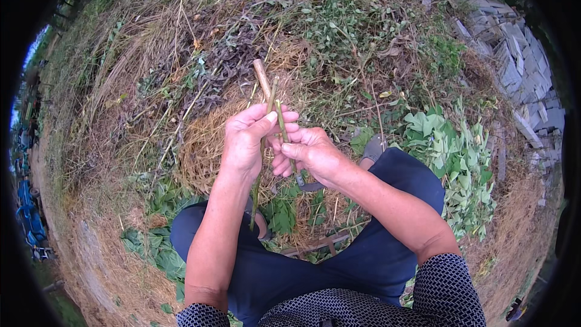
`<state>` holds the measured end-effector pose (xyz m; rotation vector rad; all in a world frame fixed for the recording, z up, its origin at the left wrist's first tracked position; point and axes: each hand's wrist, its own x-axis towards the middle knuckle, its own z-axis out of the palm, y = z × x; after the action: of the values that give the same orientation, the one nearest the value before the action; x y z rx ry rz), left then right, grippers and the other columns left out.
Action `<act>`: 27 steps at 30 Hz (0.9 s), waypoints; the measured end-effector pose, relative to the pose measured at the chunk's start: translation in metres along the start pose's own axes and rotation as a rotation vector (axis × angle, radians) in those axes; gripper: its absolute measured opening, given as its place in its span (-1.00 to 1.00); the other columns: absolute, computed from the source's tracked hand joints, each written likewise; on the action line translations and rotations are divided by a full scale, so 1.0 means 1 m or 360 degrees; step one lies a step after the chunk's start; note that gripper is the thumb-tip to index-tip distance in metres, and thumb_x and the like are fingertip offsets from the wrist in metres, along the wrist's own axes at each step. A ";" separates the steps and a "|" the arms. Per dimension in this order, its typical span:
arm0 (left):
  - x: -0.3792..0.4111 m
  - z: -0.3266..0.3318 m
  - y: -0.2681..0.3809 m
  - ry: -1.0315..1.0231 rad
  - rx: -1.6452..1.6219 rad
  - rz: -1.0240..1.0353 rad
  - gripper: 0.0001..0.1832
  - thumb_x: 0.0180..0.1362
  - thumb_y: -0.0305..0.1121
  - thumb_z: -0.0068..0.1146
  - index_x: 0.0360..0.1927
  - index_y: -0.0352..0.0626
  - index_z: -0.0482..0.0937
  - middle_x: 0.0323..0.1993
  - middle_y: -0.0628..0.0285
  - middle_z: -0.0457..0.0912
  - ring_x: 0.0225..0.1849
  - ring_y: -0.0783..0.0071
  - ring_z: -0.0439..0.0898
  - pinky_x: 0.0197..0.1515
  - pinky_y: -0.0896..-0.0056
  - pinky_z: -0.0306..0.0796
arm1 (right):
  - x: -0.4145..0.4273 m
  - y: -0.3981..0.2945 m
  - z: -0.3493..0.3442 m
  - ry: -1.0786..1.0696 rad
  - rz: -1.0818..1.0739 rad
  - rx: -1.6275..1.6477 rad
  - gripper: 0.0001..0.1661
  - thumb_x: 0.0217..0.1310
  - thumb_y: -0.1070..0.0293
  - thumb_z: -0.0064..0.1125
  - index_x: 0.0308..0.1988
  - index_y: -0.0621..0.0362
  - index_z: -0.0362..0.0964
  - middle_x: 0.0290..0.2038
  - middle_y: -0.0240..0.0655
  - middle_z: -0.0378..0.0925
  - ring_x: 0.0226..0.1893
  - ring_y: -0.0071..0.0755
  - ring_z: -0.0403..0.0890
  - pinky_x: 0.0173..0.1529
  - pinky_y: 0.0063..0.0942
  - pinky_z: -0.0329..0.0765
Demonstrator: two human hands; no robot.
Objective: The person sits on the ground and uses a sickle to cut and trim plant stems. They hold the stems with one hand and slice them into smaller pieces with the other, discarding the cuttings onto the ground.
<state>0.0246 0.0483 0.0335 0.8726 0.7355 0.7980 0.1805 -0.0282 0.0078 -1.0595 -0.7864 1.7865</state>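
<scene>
Over the ground between my knees, my left hand (248, 134) pinches a long green plant stem (257, 186) between thumb and fingers. The stem runs from above the thumb down past the wrist. My right hand (313, 152) holds a shorter green stem (282, 122), its upper end close to the left fingers. Behind both hands shows a sickle: its wooden handle (260, 75) sticks out above, and its dark metal blade (312, 186) shows below the right hand. The middle of the sickle is hidden by my fingers, so I cannot tell whether a hand grips it.
A heap of cut leafy stems (447, 159) lies by my right knee, more green leaves (159, 252) by my left. Dry straw (209, 145) and weeds cover the ground ahead. Grey slabs (522, 59) are piled at far right; a blue vehicle (29, 218) stands at far left.
</scene>
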 end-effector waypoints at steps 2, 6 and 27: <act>0.000 0.000 0.000 0.0004 -0.0003 -0.0002 -0.70 0.39 -0.48 0.07 0.09 -0.47 0.60 -0.06 -0.09 0.76 -0.11 0.20 0.78 0.03 0.16 0.68 | 0.000 0.000 0.001 0.0020 -0.0001 0.0015 -0.81 0.50 0.45 0.03 -0.09 0.29 0.55 -0.31 -0.18 0.70 -0.32 -0.30 0.79 -0.27 -0.45 0.72; -0.002 0.000 0.001 0.0011 0.0015 0.0025 -0.70 0.39 -0.47 0.08 0.09 -0.46 0.61 -0.06 -0.08 0.76 -0.11 0.22 0.78 -0.01 0.20 0.68 | 0.001 -0.001 0.001 0.0010 -0.0010 0.0023 -0.81 0.51 0.45 0.03 -0.09 0.29 0.56 -0.31 -0.18 0.70 -0.32 -0.30 0.79 -0.27 -0.46 0.72; -0.005 0.012 -0.003 0.0364 0.0623 -0.0026 -0.79 0.44 -0.32 0.14 -0.23 -0.24 0.66 -0.56 0.34 0.61 -0.68 0.68 0.43 -0.64 0.62 0.25 | 0.004 -0.021 -0.026 0.0062 -0.0133 0.0412 -0.76 0.57 0.33 0.00 -0.08 0.28 0.50 -0.34 -0.22 0.70 -0.40 -0.37 0.76 -0.33 -0.50 0.69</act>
<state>0.0331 0.0381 0.0373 1.1340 1.1240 0.7583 0.2107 -0.0140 0.0128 -0.8751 -0.5495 1.7369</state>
